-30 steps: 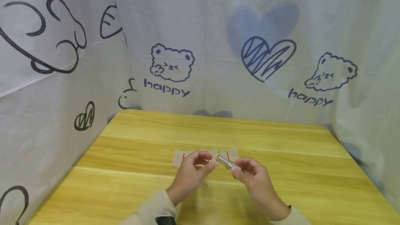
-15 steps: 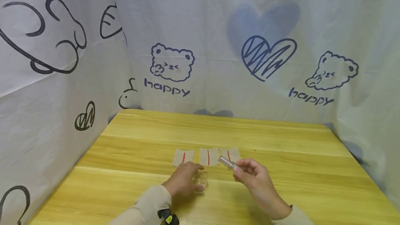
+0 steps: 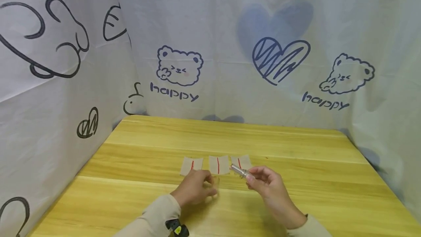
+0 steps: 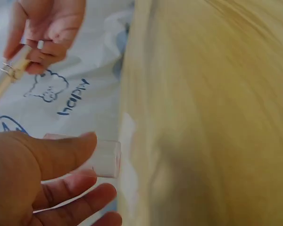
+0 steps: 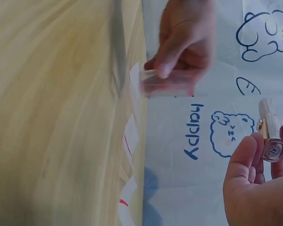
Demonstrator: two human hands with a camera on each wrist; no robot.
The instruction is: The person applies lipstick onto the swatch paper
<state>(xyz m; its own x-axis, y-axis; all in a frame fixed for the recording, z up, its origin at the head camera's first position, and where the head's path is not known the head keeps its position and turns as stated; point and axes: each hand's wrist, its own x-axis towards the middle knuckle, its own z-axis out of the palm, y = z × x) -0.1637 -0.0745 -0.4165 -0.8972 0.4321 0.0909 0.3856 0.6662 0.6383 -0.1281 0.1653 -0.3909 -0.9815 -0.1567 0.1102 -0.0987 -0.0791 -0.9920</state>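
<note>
My left hand [image 3: 194, 189] pinches a clear lipstick cap [image 4: 106, 157] between thumb and fingers, low over the table. In the head view the cap is faint, but both wrist views show it as a see-through tube. My right hand [image 3: 273, 195] holds a silver lipstick tube [image 3: 239, 171] by its base, tilted toward the upper left. A small reddish spot shows at its far end. Behind the hands lie three beige paper pieces in a row, each with a red line: left [image 3: 187, 164], middle [image 3: 213, 165] and right [image 3: 246, 161].
The wooden table [image 3: 131, 160] reaches back to a white curtain [image 3: 223, 94] printed with hearts and bears. A second curtain side [image 3: 42, 127] borders the left. On the left wrist sits a black watch [image 3: 177, 228].
My left hand came down from beside the lipstick tube to the clear cap on the table, and its fingers closed on the cap. My right hand has hardly moved.
</note>
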